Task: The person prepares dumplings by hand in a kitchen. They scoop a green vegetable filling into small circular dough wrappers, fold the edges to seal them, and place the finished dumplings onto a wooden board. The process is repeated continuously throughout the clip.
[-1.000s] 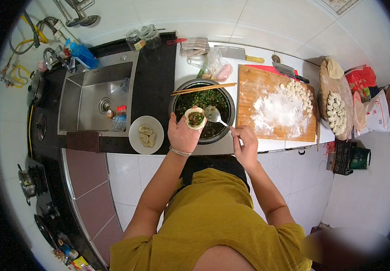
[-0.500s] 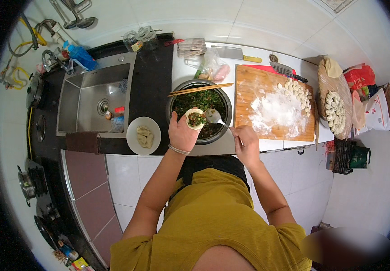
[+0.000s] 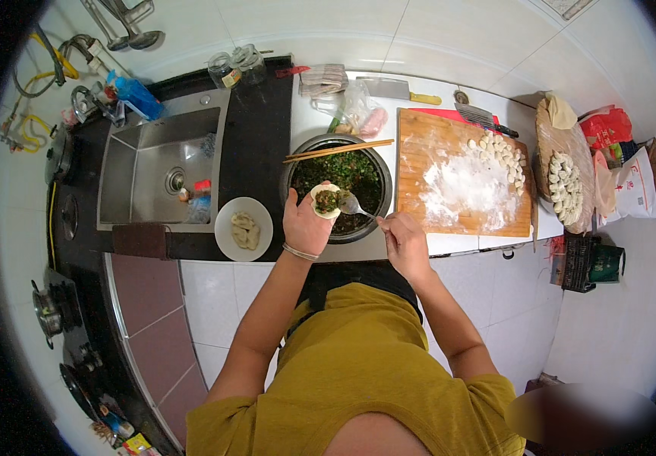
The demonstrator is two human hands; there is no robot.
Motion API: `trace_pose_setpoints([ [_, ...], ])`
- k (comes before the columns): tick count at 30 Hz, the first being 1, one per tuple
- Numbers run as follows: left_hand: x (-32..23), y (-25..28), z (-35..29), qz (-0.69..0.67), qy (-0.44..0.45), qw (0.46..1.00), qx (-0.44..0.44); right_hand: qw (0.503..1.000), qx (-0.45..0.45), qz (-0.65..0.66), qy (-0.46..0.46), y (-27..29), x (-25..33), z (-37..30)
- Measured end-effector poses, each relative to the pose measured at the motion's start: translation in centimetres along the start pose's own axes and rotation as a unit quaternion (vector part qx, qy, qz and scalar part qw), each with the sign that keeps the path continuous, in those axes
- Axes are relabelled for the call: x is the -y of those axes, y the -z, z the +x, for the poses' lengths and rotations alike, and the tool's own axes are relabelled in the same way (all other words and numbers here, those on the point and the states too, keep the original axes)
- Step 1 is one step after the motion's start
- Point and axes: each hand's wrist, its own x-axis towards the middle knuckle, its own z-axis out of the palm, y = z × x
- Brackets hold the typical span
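Observation:
My left hand (image 3: 303, 231), palm up, supports a round dumpling wrapper (image 3: 319, 213) over the near rim of a large dark basin (image 3: 287, 171). A mound of chopped green and brown filling (image 3: 326, 200) lies on the wrapper. My right hand (image 3: 406, 245) grips the handle of a metal spoon (image 3: 350, 204), whose bowl meets the right side of that mound. More chopped filling (image 3: 354, 169) covers the inside of the basin. Two wooden chopsticks (image 3: 339, 150) rest across its far rim.
To the right, a wooden board (image 3: 411, 190) bears flour and small dough pieces (image 3: 499, 156). Beyond it, a round tray (image 3: 582, 163) holds shaped dumplings (image 3: 565, 190). A white bowl of dough (image 3: 244, 228) stands left, beside the sink (image 3: 119, 178). A cleaver (image 3: 388, 89) lies at the back.
My right hand has moved the spoon slightly left, bringing its bowl against the filling on the wrapper. My left hand has stayed almost in place.

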Motion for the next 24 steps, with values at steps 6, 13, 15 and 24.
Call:
trace_pose_setpoints([
  [6,-0.5,0.6,0.0,0.008,0.004,0.999,0.038,0.999,0.002,-0.001,-0.051,1.1,-0.5,0.0],
  [13,-0.7,-0.4,-0.5,0.005,0.007,1.000,0.000,0.999,-0.011,-0.032,0.011,0.2,-0.3,0.5],
  [15,-0.8,-0.5,-0.6,0.002,0.012,1.000,0.015,0.999,-0.023,-0.027,-0.017,0.6,-0.4,0.6],
  [24,-1.0,0.4,-0.5,-0.004,0.027,0.999,0.024,0.999,-0.005,-0.034,-0.017,0.2,-0.2,0.8],
])
